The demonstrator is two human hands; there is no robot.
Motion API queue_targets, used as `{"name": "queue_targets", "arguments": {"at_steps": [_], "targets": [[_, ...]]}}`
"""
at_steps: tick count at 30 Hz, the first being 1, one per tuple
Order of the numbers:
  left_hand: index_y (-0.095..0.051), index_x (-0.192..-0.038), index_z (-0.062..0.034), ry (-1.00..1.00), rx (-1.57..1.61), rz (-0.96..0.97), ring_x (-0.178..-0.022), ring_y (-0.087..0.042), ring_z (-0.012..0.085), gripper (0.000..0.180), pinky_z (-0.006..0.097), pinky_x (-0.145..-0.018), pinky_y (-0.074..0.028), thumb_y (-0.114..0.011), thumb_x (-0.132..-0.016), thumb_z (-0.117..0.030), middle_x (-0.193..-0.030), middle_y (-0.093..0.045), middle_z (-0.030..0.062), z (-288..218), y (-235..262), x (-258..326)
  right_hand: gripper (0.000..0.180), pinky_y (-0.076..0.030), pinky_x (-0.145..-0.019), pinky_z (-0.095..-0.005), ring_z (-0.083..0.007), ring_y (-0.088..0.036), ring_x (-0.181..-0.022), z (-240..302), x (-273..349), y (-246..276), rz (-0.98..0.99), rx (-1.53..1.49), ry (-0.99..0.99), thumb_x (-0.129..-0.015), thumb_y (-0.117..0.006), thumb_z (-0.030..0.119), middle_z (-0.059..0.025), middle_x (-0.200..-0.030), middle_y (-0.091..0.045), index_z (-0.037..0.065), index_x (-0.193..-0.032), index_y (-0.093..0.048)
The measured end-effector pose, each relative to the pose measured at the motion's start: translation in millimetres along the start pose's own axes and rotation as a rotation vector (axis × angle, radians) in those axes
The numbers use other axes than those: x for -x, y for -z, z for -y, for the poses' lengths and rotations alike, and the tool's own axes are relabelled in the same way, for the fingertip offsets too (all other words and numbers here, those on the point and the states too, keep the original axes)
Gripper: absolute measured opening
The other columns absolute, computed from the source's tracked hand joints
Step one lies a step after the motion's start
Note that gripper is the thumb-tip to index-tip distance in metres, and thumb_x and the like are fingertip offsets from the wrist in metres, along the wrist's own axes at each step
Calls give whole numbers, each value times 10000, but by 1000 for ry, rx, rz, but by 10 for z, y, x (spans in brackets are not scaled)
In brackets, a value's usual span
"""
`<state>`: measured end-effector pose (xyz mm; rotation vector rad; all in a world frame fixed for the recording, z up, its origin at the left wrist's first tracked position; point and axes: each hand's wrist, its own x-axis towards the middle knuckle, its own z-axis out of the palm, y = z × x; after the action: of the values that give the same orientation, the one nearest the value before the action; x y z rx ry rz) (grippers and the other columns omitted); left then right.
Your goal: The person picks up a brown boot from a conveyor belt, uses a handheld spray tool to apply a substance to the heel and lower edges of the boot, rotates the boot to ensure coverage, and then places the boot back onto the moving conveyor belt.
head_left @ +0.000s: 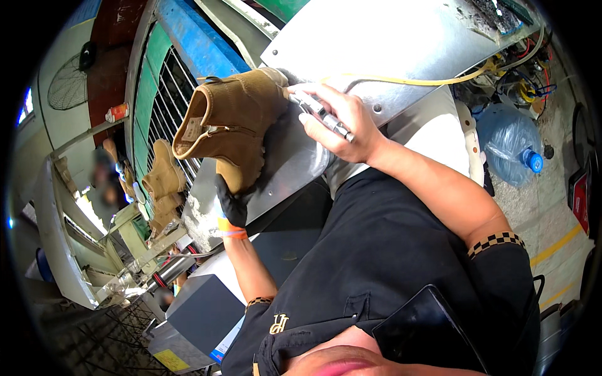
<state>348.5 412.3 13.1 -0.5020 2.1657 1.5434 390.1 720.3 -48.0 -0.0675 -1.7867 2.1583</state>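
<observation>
Holding a tan boot (241, 106) by its toe, the left hand (233, 207), in a black glove with an orange band at the wrist, sits at the boot's six o'clock; its fingers grip the toe, though some are hidden behind it. The boot is at eleven o'clock of the view, tilted on its side, with its opening toward nine o'clock, its toe toward six and a zip along the side that shows. At the boot's three o'clock the bare right hand (351, 122) has its fingers closed around a metal tool (326, 114). The tool's tip points toward the boot's heel end; whether the two touch I cannot tell. A yellow hose (433, 81) runs from beside that hand toward two o'clock, over the bright metal desk (389, 44). More tan boots (164, 172) stand at nine o'clock, next to a wire grille (172, 94). A blue beam (200, 41) slants above the grille at eleven o'clock, and a fan (69, 84) shows at ten. Near three o'clock a clear bottle (508, 144) with a blue cap lies on the floor (552, 207). A grey box (207, 316) is at seven o'clock, beside the wearer's black shirt (389, 250).
</observation>
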Motion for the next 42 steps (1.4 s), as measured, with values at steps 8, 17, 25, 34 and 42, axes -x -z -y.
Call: {"name": "queue_targets", "arguments": {"at_steps": [8, 17, 25, 34, 42], "targets": [[-362, -1419, -46, 219, 223, 166, -960, -672, 315, 766, 342, -723, -616, -418, -927, -632, -1282, -560, 182, 238, -390, 573, 425, -408, -542, -215, -43, -507, -569, -21, 82, 16, 44, -121, -104, -834, -564, 108, 2, -695, -560, 29, -1251, -541], [-364, -1406, 24, 468, 640, 422, -955, -659, 325, 903, 393, -786, -579, -392, -885, -714, -1167, -607, 249, 179, -1024, 693, 412, -414, -510, -217, -35, -483, -542, -67, 96, 42, 91, -305, -162, -848, -516, 52, 5, -689, -552, -1, -1257, -515], [-347, -1411, 21, 483, 745, 499, -1004, -645, 353, 919, 425, -809, -572, -374, -880, -728, -1186, -597, 258, 119, -1151, 657, 408, -402, -508, -217, -36, -467, -530, -17, 119, 122, 117, -398, -208, -852, -513, 49, 2, -673, -539, 0, -1257, -516], [-390, -1383, -53, 471, 538, 435, -765, -469, 159, 883, 296, -660, -460, -427, -846, -753, -1160, -537, 135, -62, -1373, 683, 411, -425, -628, -260, -77, -514, -657, 190, 297, 388, 228, -269, -356, -797, -583, 158, -38, -747, -602, 23, -1183, -543], [-246, -1475, -43, 529, 581, 625, -1186, -554, 387, 960, 531, -852, -551, -380, -851, -760, -1366, -464, 265, -35, -1403, 567, 411, -383, -564, -256, -77, -465, -575, 401, 465, 629, 275, -146, -450, -791, -577, 135, -15, -674, -540, 22, -1185, -545]]}}
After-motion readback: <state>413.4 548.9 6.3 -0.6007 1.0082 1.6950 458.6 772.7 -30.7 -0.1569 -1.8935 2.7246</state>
